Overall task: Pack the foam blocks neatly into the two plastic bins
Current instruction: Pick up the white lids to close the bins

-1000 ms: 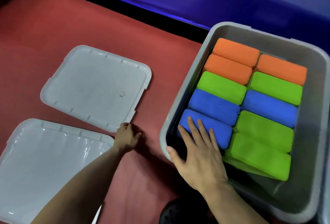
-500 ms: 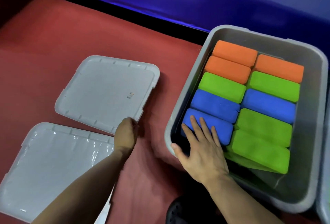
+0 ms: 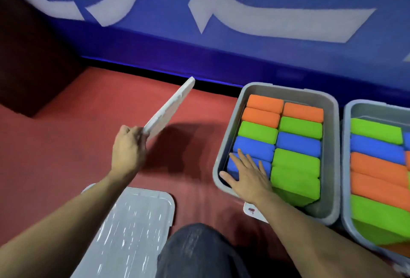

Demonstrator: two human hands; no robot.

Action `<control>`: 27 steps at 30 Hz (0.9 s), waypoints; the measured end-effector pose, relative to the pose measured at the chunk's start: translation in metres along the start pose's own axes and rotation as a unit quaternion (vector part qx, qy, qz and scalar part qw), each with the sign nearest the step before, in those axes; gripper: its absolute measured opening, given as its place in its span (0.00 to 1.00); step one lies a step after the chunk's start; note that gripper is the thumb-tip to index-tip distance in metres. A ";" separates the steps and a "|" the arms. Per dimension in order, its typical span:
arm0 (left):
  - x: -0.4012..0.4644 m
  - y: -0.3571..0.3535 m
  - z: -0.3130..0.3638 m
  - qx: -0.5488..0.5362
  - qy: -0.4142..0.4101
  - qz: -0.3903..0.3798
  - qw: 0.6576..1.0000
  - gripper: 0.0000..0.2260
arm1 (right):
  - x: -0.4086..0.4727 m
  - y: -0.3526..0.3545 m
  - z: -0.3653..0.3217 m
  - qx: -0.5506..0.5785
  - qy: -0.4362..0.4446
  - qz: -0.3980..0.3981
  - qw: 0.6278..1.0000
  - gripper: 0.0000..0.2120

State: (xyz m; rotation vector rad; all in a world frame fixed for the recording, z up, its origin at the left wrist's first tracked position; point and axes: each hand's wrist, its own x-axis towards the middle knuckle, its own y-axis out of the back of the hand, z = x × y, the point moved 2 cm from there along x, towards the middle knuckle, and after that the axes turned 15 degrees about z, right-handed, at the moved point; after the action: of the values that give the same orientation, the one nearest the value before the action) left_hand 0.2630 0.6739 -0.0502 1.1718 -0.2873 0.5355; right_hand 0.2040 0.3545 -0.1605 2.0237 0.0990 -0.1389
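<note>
A grey plastic bin (image 3: 330,135) stands on the red floor, filled with two rows of orange, green and blue foam blocks. My right hand (image 3: 248,178) lies flat with straight fingers on the nearest blue block (image 3: 231,165) at the bin's near left corner. My left hand (image 3: 127,151) grips the near edge of a grey lid (image 3: 169,109), which is lifted off the floor and tilted up edge-on. A second grey bin (image 3: 348,166) at the right edge also holds green, blue and orange blocks.
A second grey lid (image 3: 133,229) lies flat on the red floor in front of me, by my knee (image 3: 199,253). A blue wall with white lettering runs along the back. A dark box stands at the far left.
My left hand has gripped the farther lid and lifted it off the floor, tilting it up. The view has pulled back, bringing the second bin into sight. My right hand stays on the blue block.
</note>
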 end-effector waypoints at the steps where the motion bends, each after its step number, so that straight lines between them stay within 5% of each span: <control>1: 0.004 0.016 0.010 -0.011 -0.010 0.005 1.000 0.09 | -0.002 0.021 -0.005 0.004 0.008 0.020 1.000 0.39; 9: 0.014 0.135 0.156 -0.124 -0.161 0.035 0.979 0.09 | -0.048 0.216 -0.007 0.029 0.014 0.195 0.980 0.43; 17: -0.020 0.234 0.314 -0.219 -0.375 0.054 0.899 0.11 | -0.170 0.376 0.038 0.004 -0.021 0.370 0.929 0.51; 27: -0.061 0.298 0.449 -0.322 -0.416 0.049 0.849 0.13 | -0.304 0.451 0.121 0.141 -0.148 0.491 0.847 0.59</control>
State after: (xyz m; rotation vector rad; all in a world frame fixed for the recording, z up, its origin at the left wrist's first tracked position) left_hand 0.0780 0.3277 0.3241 0.6576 -1.1868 -0.0414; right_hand -0.0438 0.0446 0.2305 2.0677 -1.2021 0.2009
